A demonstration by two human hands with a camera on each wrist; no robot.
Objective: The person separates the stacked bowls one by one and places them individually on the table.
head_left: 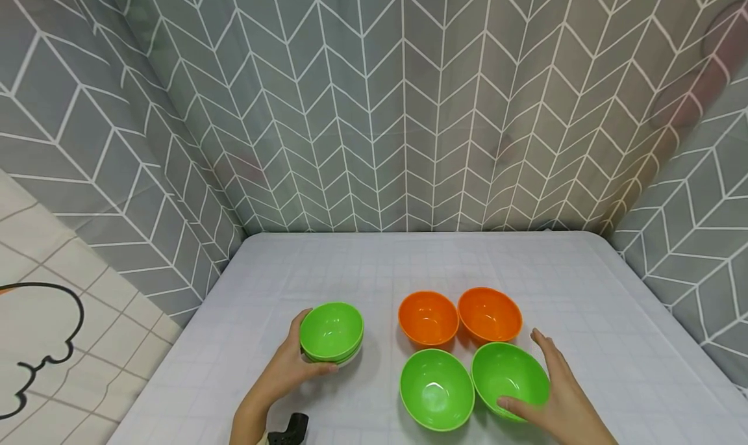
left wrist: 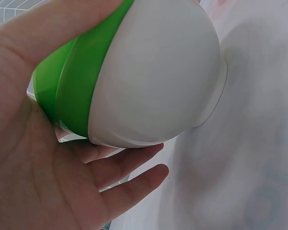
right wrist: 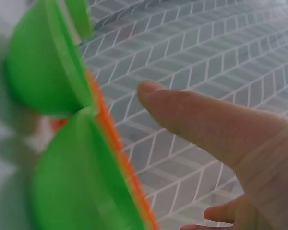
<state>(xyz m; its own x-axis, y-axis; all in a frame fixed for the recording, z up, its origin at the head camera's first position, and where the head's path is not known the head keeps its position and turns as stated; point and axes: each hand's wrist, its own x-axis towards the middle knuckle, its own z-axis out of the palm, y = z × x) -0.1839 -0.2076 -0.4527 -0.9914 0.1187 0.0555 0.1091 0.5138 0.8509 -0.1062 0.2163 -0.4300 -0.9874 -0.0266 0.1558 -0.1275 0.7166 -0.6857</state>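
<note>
My left hand (head_left: 283,367) grips a stack of bowls from its left side, thumb near, fingers on the far side. Green bowls (head_left: 331,331) nest on top, and beneath them a white bowl (left wrist: 158,72) shows clearly in the left wrist view. On the right, my right hand (head_left: 558,393) spreads its thumb and fingers about the near right green bowl (head_left: 508,375). The right wrist view has the thumb apart from that bowl's rim. Beside it sits another green bowl (head_left: 437,390), its rim close against the first.
Two orange bowls, a left one (head_left: 428,318) and a right one (head_left: 489,315), stand just behind the green pair. All rest on a white-covered table (head_left: 280,269). A patterned grey curtain (head_left: 380,107) hangs along the table's back and sides.
</note>
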